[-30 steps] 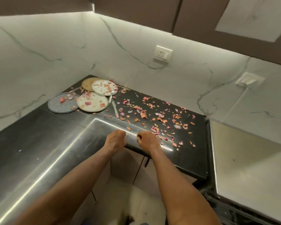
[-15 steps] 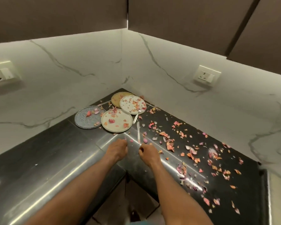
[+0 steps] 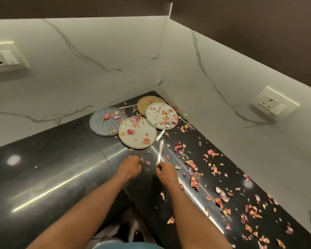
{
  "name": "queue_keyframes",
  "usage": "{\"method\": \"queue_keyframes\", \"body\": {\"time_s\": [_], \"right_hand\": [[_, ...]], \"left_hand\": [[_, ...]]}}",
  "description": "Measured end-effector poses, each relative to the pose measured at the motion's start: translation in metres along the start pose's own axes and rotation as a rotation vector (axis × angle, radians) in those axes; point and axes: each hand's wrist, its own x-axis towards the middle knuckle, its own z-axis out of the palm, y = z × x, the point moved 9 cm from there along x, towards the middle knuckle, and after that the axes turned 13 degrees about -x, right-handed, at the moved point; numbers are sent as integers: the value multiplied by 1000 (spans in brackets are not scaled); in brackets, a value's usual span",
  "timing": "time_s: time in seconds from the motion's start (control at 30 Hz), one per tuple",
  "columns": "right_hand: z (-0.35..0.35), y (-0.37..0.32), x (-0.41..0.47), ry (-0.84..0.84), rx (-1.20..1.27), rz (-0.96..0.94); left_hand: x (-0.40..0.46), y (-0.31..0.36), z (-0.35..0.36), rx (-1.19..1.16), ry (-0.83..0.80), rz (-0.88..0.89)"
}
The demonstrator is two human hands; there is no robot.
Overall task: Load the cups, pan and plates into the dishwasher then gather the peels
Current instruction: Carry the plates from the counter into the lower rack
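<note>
Reaching over the inner corner of the black bench (image 3: 48, 164), both hands sat low among the onion peels (image 3: 221, 200), placed to pick scraps off the stone. The left hand (image 3: 130, 168) had its fingers curled, a peel at its tips, though whether it pinched that peel I cannot tell. The right hand (image 3: 164, 170) was curled at the handle end of a table knife (image 3: 159, 152); contact looked likely, not certain. 4 peel-strewn plates (image 3: 136, 133) lay overlapping in the far corner, unloaded, a fork (image 3: 162, 131) resting on 1.

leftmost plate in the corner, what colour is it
Speckled grey-blue plate, seen in the head view.
</note>
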Motion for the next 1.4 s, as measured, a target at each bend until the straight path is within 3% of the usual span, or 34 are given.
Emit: {"method": "queue_keyframes", "body": {"time_s": [0.23,0.57,0.7,0.87,0.97,1.2,1.4], "right_hand": [[6,-21,43,-38,25,-35],[26,-24,71,-61,110,4],[31,-21,76,-63,104,3],[26,-21,84,-83,123,10],[27,-23,85,-87,160,21],[27,-30,76,-63,220,29],[16,-23,63,-6,225,40]], "left_hand": [[43,-42,-3,-320,68,-261],[98,-102,9,-1127,333,-779],[107,-112,12,-1248,379,-906],[111,-100,3,-1366,320,-842],[101,-99,-11,-1402,394,-768],[70,-90,-59,-1125,572,-481],[45,-80,-94,-841,723,-372]]}}
